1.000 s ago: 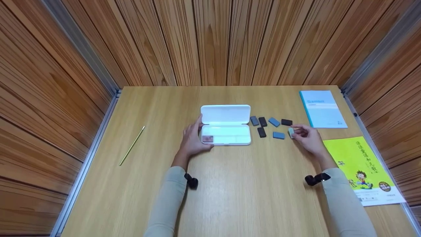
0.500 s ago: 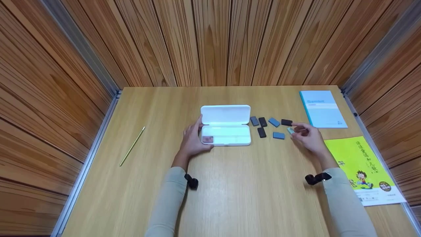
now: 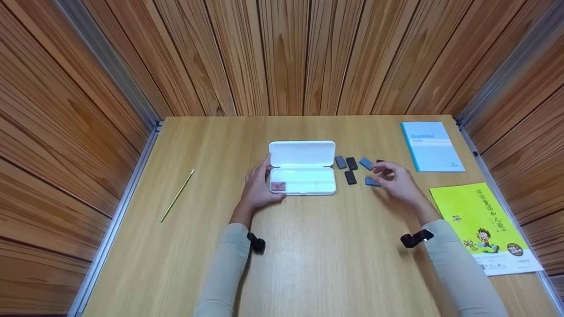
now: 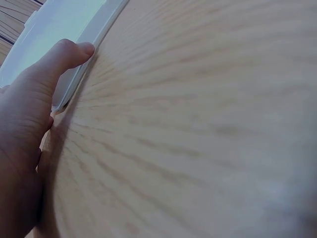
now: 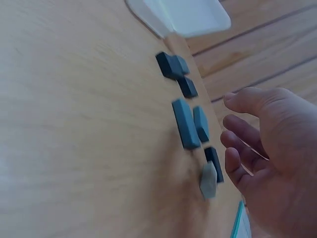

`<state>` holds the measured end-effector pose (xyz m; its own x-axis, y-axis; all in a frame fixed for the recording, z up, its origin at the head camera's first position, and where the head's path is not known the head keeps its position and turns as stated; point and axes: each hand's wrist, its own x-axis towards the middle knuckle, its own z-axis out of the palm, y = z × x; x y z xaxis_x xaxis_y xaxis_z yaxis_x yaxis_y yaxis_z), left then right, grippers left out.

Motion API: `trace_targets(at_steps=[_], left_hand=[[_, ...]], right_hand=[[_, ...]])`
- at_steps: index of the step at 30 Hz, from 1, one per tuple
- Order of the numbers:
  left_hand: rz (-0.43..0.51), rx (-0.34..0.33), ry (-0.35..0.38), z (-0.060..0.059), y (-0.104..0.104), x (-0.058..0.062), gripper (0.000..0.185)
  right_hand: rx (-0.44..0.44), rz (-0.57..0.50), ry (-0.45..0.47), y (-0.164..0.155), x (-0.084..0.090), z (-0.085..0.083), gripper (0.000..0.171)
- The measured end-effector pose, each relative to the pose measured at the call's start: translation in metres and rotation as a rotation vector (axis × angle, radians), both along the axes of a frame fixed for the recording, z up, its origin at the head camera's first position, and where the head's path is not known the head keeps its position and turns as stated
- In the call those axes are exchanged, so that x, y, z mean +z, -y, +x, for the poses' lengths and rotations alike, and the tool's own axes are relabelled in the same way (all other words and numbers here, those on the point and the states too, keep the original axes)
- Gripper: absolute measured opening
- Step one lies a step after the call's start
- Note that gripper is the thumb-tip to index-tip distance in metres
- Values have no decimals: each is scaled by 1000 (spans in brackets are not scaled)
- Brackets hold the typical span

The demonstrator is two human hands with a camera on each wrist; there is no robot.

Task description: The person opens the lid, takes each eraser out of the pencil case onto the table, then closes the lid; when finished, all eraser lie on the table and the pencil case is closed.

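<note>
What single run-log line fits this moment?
left hand: rests against white case | right hand: open, over erasers

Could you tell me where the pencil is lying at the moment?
In the head view the pencil lies alone on the table's left side, well left of the white case and the left hand.

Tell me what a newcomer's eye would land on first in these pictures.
Most likely the open white case at the middle of the wooden table, with the left hand resting against its left end. Next, the scatter of small blue and black blocks just right of the case, where the right hand hovers with loosely curled fingers. The bright yellow-green booklet at the right edge also stands out.
</note>
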<state>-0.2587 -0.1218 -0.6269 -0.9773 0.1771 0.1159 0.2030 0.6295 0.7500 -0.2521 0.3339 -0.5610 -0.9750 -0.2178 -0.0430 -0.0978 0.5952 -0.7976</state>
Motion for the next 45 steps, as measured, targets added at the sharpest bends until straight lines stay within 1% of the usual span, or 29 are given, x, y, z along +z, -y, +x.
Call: trace_targets(at_steps=[5, 9, 12, 15, 21, 23, 27, 31, 35, 41, 45], left_hand=[[7, -7, -1, 1, 0, -1, 138], [12, -14, 9, 2, 0, -1, 138], [22, -24, 6, 1, 1, -1, 137], [42, -48, 3, -2, 4, 0, 137], [79, -91, 62, -6, 10, 3, 135], [90, -94, 79, -5, 12, 4, 134], [116, -90, 93, -5, 13, 4, 134], [119, -75, 113, -3, 13, 5, 133], [117, -61, 129, -2, 13, 4, 133], [128, -66, 111, -3, 13, 5, 133], [119, -79, 94, -4, 13, 5, 135]], right_hand=[[82, 39, -21, 27, 2, -3, 37], [123, 51, 4, 50, 3, -5, 36], [160, 45, 16, 67, 4, -7, 35], [213, 23, 6, 84, 5, -9, 35], [290, 12, 26, 122, 11, -11, 36], [313, 23, 31, 135, 14, -13, 36], [370, 46, 11, 157, 16, -15, 37], [396, 62, 24, 177, 17, -16, 38], [425, 60, 26, 193, 14, -16, 37], [439, 26, 63, 209, 4, -15, 37], [423, 25, 90, 216, -2, -12, 38]])
